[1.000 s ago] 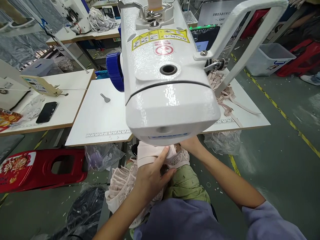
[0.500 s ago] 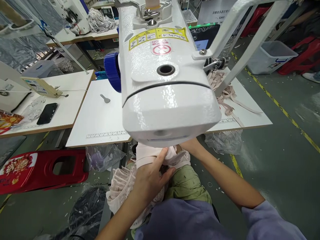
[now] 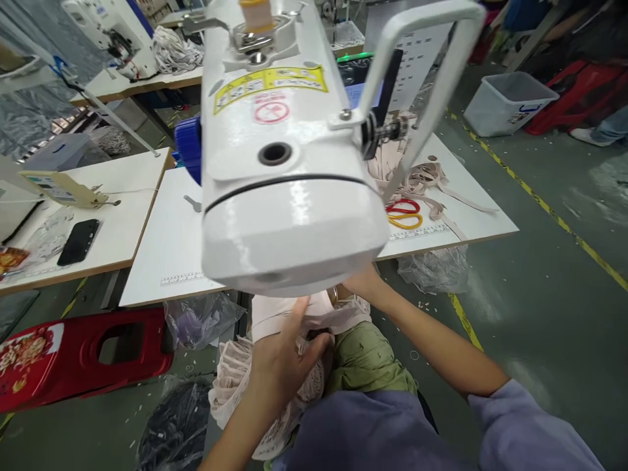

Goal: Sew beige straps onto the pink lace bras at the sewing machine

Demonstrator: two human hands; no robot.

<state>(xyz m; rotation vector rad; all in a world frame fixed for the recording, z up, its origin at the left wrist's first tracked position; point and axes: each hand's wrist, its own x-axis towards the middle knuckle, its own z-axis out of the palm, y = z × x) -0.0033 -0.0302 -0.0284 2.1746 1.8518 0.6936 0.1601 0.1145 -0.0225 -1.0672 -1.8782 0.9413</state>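
Note:
A white sewing machine head (image 3: 294, 229) fills the middle of the view and hides part of the work beneath it. Below its front edge, my left hand (image 3: 287, 353) rests on pale pink fabric (image 3: 275, 317), thumb and index finger apart, the other fingers bent out of sight. My right hand (image 3: 363, 281) is at the fabric's right side, its fingers hidden under the machine head. More pale lacy garments (image 3: 235, 373) are bunched on my lap, left of the green trousers (image 3: 367, 356).
Red-and-yellow-handled scissors (image 3: 405, 214) and beige straps (image 3: 424, 180) lie on the white table (image 3: 475, 203) to the right. A black phone (image 3: 79, 242) lies on the left table. A red stool (image 3: 83, 353) stands lower left; a clear bin (image 3: 510, 104) is at the back right.
The view has shifted, so the machine head appears farther left and the scissors now show beside it. My left hand is slightly lower and farther left in the picture, still at the fabric.

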